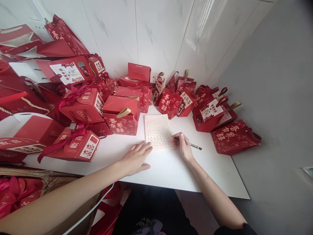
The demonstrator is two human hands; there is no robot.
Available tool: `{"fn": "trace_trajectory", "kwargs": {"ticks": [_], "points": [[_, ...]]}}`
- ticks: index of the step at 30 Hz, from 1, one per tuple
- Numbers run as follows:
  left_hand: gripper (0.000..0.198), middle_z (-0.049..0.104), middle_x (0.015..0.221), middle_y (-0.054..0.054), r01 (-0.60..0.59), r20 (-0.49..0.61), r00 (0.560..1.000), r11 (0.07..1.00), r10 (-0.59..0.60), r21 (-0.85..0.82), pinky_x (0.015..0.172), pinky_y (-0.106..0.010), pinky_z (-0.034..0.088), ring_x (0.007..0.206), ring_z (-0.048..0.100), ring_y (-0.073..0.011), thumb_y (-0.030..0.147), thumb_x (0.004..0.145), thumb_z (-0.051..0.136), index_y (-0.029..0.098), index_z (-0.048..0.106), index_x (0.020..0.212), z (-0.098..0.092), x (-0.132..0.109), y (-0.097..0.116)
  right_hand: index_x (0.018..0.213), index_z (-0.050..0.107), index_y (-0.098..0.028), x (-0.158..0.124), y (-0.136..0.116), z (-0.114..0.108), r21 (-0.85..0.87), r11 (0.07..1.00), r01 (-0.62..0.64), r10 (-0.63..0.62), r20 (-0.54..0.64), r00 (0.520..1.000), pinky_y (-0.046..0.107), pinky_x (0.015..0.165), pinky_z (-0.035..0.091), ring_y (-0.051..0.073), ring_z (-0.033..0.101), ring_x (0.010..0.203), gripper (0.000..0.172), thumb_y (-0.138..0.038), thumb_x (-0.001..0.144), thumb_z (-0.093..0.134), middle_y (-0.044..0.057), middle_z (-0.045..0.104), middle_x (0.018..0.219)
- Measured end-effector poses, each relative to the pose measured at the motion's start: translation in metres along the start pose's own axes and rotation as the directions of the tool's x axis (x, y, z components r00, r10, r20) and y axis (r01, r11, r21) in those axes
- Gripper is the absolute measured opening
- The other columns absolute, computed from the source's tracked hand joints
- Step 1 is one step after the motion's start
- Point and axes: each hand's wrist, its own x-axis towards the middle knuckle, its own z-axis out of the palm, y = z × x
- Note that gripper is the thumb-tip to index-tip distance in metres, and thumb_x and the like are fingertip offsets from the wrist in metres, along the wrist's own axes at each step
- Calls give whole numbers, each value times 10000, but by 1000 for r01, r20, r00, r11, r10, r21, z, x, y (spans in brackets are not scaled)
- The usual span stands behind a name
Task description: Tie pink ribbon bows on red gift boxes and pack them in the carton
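A cream notepad (157, 130), its lines filled with small handwriting, lies on the white table (166, 169) in front of me. My right hand (183, 147) rests at the pad's right edge, fingers closed around a black pen (194, 145). The pen's tip end points left onto the page, near the lower right lines. My left hand (137, 158) lies flat with fingers stretched out. Its fingertips touch the notepad's lower left corner, and its thumb points right over the tabletop.
Red gift boxes with gold and white lettering crowd the table, including a ribboned box (80, 145) at left, a box with a gold handle (121, 122) and a tilted box (234, 137) at right. A tiled wall (158, 32) stands behind. A white cable (90, 209) hangs below the front edge.
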Motion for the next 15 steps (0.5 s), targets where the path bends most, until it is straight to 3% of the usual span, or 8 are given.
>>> {"fn": "trace_trajectory", "kwargs": {"ticks": [5, 11, 15], "points": [[617, 244, 1474, -113, -3, -1, 1000, 1000, 3, -10, 1046, -453, 245, 1361, 171, -307, 394, 831, 489, 144, 326, 1371, 0, 2, 0, 662, 427, -219, -1, 3, -2, -198, 979, -41, 15, -129, 992, 247, 496, 345, 109, 443, 483, 285, -443, 726, 592, -38, 541, 541], [625, 242, 1474, -117, -11, -5, 1000, 1000, 11, -14, 1045, -454, 241, 1358, 176, -311, 404, 828, 494, 141, 326, 1370, 1, 1, -1, 518, 274, -222, -5, -1, -1, -282, 959, -27, -5, -115, 993, 234, 455, 250, 77, 276, 439, 363, -370, 734, 524, -82, 331, 428], [636, 248, 1473, -120, -7, 0, 1000, 1000, 7, -23, 1052, -444, 228, 1361, 166, -307, 400, 826, 501, 137, 315, 1374, 0, 0, -1, 512, 252, -221, -4, -2, 0, -329, 944, -22, -15, -108, 994, 234, 447, 213, 74, 233, 451, 335, -324, 714, 498, -85, 273, 441]]}}
